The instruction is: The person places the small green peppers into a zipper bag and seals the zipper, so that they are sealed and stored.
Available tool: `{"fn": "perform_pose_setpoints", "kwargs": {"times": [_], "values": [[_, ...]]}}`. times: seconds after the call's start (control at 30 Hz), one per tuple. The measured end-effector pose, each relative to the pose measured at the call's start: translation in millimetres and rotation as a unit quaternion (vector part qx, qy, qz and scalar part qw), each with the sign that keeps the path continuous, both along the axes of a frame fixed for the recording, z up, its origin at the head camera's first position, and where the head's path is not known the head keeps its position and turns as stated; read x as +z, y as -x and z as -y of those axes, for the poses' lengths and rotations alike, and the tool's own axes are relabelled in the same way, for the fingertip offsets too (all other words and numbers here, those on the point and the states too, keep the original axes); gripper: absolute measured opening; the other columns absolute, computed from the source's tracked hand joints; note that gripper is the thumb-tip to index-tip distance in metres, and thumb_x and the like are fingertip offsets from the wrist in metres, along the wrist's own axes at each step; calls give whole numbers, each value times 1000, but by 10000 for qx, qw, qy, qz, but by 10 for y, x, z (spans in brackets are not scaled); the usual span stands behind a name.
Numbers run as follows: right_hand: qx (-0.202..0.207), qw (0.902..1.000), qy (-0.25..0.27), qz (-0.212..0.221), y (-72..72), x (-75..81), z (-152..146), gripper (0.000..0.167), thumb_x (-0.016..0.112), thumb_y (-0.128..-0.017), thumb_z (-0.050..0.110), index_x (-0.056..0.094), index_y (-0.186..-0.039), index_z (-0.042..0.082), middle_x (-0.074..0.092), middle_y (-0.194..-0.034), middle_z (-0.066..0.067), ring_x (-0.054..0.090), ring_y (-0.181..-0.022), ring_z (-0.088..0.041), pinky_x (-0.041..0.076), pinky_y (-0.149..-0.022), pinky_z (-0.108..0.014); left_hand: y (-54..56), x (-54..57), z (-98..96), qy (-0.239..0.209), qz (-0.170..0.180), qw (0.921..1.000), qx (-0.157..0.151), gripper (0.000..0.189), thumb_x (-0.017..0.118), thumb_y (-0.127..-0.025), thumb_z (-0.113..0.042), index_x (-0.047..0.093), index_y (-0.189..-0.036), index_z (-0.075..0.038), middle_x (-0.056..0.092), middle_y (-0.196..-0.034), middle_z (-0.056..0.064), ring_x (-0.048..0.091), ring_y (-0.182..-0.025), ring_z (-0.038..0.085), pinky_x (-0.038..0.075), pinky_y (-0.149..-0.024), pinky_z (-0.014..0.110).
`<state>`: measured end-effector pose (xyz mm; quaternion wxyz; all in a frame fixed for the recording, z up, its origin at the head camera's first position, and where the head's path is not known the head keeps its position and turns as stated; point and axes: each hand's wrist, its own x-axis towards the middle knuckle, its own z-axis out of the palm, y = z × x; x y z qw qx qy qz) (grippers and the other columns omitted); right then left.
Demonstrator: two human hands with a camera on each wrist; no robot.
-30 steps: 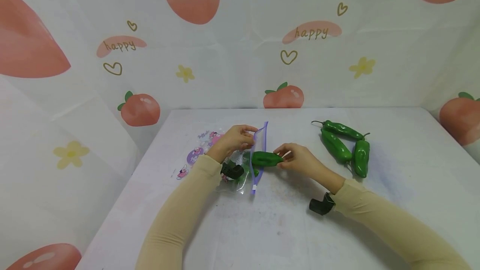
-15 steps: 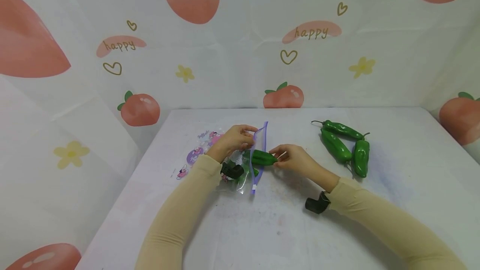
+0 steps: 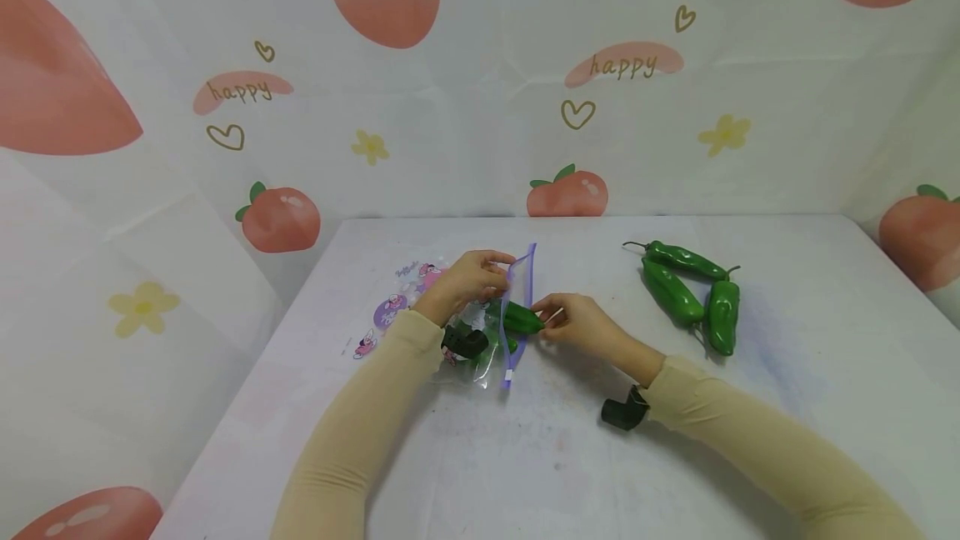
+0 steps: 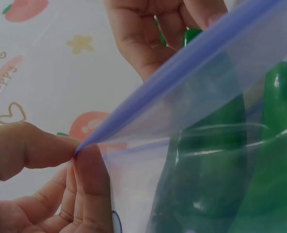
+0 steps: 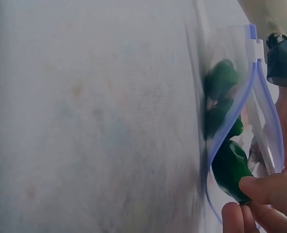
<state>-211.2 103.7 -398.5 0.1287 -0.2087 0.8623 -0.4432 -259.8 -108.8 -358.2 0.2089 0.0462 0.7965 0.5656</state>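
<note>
My left hand (image 3: 471,277) pinches the purple edge of a clear zip bag (image 4: 134,109) between thumb and fingers, and the bag's mouth gapes toward the right. A green pepper (image 3: 521,319) lies partly inside that mouth. The thumb and fingers of my right hand (image 3: 576,325) pinch the end of this pepper that sticks out. In the right wrist view, other green peppers (image 5: 222,80) sit deeper in the bag, behind the clear plastic. A white slider (image 5: 256,50) is at one end of the purple zip.
Three green peppers (image 3: 671,294) lie in a cluster on the white table (image 3: 555,457), to the right of my right hand. Pink and purple cartoon prints mark the bag's left part. A patterned cloth (image 3: 465,157) hangs behind the table.
My right hand has moved left, pushing the pepper farther into the bag, so less of it sticks out. The left hand and the cluster of peppers have stayed in place.
</note>
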Motion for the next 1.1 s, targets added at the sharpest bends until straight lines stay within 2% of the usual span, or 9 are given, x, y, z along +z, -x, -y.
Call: {"fn": "perform_pose_setpoints", "kwargs": {"times": [0.23,0.6,1.1], "values": [[-53,9999,-22,87,-17,5,41,37,72,-82,2,64,-117,-3,66,-96,-11,64,-84,-18,54,-69,-27,3,-7,-8,-29,24,10000,7,51,61,-84,4,54,-134,-3,59,-100,9,57,-71,13,41,-57,21],[55,10000,-35,0,-28,-20,100,37,74,-81,4,64,-116,-3,66,-93,-9,62,-80,-16,52,-67,-25,-21,18,-22,-47,39,10000,32,51,61,-85,5,53,-135,-1,59,-101,9,58,-72,12,44,-60,21],[343,9991,110,-215,-40,-46,164,32,74,-80,2,66,-110,-6,68,-91,-11,63,-76,-13,51,-66,-23,-9,21,-21,-84,81,9999,40,52,61,-86,5,51,-137,-1,57,-105,11,58,-78,13,50,-65,18]]}}
